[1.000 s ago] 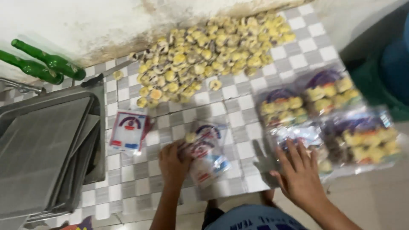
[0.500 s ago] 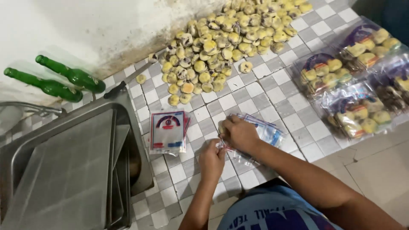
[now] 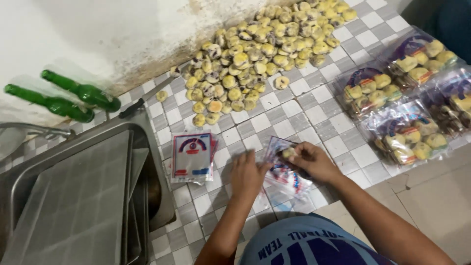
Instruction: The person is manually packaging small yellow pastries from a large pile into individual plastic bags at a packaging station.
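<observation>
A small round yellow pastry (image 3: 288, 153) is pinched in the fingers of the right hand (image 3: 314, 161) at the mouth of a clear printed plastic bag (image 3: 285, 172), which lies on the grey-and-white tiled bench (image 3: 314, 115) near its front edge. The bag's near edge is pressed down by the left hand (image 3: 248, 172), its fingers laid flat and spread. Just left of that hand a stack of empty printed bags (image 3: 192, 157) is seen. Farther back, a large heap of yellow pastries (image 3: 255, 54) is spread along the wall. Filled packs of pastries (image 3: 407, 93) lie at the right, and two green glass bottles (image 3: 64, 100) and a steel sink holding flat trays (image 3: 73, 196) at the left.
</observation>
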